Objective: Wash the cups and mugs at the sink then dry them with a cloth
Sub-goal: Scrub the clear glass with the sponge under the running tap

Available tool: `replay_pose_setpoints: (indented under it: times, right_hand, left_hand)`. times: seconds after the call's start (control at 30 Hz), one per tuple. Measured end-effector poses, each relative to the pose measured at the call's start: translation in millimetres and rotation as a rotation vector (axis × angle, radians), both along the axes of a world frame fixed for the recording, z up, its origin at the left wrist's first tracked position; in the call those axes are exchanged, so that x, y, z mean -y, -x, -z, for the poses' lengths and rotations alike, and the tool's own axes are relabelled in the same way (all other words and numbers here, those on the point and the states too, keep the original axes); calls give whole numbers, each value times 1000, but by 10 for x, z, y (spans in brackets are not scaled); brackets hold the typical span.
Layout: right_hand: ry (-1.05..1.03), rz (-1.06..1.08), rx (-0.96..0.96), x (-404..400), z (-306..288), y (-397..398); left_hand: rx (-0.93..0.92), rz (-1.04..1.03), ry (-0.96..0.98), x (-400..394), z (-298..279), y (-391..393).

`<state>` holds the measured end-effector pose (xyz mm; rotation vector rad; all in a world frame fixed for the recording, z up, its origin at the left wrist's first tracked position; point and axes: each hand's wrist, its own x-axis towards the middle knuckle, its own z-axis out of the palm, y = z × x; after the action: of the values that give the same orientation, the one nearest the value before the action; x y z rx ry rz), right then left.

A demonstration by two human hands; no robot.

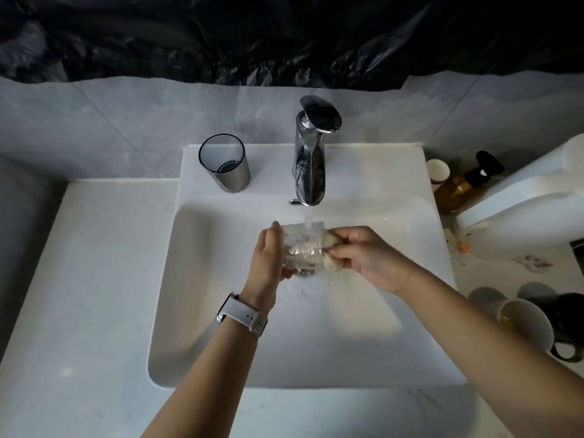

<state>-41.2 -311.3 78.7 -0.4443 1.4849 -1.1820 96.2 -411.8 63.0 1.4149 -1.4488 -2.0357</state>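
The clear glass [301, 251] blurs behind running water from the tap [311, 159], and the two mugs [537, 324] right of the sink [221, 311] are cut by the frame edge. One grey tumbler [225, 162] stands left of the tap. The glass lies sideways over the sink between both hands: the left hand [268, 257] grips its base, the right hand [363, 252] pinches a pale sponge [330, 252] at its mouth.
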Motion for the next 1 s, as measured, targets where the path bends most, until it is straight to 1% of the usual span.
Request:
replay_pose_setpoints:
  times: [0.07,0.1,0.13,0.17,0.2,0.27,0.3,0.4,0.5,0.57,0.67,0.73,0.8,0.87,0.9,0.93,0.97,1.0]
  right_hand:
    - [-96,293,548,91,-48,56]
    - [-135,436,777,126,-60,75]
    - [-164,536,914,160,-71,81]
    - [-187,568,949,180,-94,64]
    - [-192,564,918,188,-110,27]
    - [-133,498,804,160,-148,-59]
    - [-93,430,712,120,-142,-102]
    - [21,208,352,-45,-89,-152]
    - [87,78,109,-204,-125,22]
    - [128,120,-10,-325,-176,155]
    - [252,342,-171,-439,-225,245]
    - [325,442,-226,-433,-225,175]
    - [356,474,-282,-361,-165,59]
    - [334,477,-391,-262,-77,-70]
    - [316,476,-516,-229,-43,-111]
    - [301,465,-695,-216,-7,-127]
    - [277,439,-906,-217,23,-121]
    - [246,400,-1074,-223,45,-98]
  left_hand:
    - [-37,-14,69,-38,-19,25]
    - [-37,-28,121,-76,-27,28]
    - [-34,-37,170,-114,-18,26]
    - [-40,-39,207,-142,-2,15]
    - [-48,-38,232,-161,4,-1]
    - [-40,-42,261,-148,9,-29]
    - [-40,-44,256,-123,-5,-37]
    - [-42,-8,187,-28,-35,-21]
    - [-33,31,66,53,-23,5]
    - [-85,79,-55,106,-92,10]
    - [-248,125,-284,167,-209,52]
    - [-275,116,-395,182,-195,81]
    - [-271,113,-419,140,-161,94]
    - [-295,111,-413,69,-142,89]
    - [-311,111,-410,37,-123,81]
    - [-316,100,-417,12,-118,72]
    - [-291,72,-417,-4,-106,59]
    - [-258,47,-417,-12,-91,42]
